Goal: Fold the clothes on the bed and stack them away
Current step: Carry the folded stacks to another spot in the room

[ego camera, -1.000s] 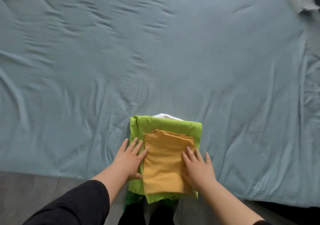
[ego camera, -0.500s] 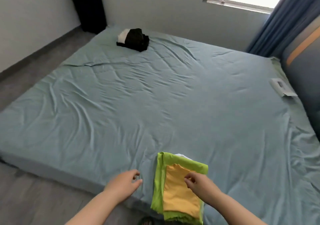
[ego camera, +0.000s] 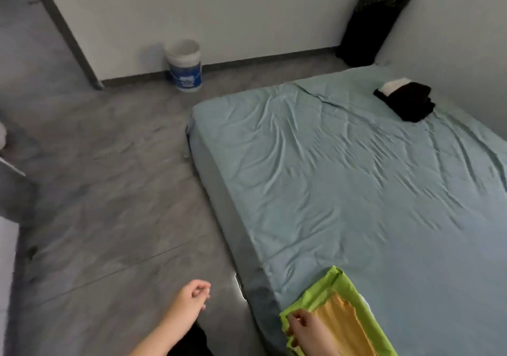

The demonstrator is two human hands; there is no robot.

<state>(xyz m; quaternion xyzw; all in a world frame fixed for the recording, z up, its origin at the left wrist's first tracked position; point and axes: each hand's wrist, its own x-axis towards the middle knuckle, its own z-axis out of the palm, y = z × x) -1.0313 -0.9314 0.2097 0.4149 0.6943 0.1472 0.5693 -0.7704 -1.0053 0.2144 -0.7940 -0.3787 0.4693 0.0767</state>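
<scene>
Since half a second ago my view has swung left, so the window and curtain are gone and grey floor point(ego camera: 104, 205) now fills the left half of what I see. My left hand point(ego camera: 193, 299) has drifted off the bed point(ego camera: 356, 177) and hangs over the floor, well apart from the clothes, its fingers point(ego camera: 201, 291) loosely curled with the tips near the thumb and nothing between them. My right hand point(ego camera: 306, 328) has stayed on the folded stack at the bottom of the view. Its fingertips point(ego camera: 292, 321) pinch the near left edge of the green garment point(ego camera: 340, 281), which lies on the near corner of the bed, just beside the mattress edge. A folded yellow garment point(ego camera: 345, 325) lies on top of the green one, just to the right of my right hand (a sliver of white point(ego camera: 366, 302) peeks out from under the green, but I cannot tell what it is). Far beyond my right hand, near the far corner of the wrinkled pale blue sheet, sits a second folded pile, black with a white piece point(ego camera: 406, 99) at its left end. Behind it a tall black object point(ego camera: 370, 26) leans in the corner of the room. Far ahead of my left hand a white and blue bucket point(ego camera: 184, 65) stands on the floor against the wall.
</scene>
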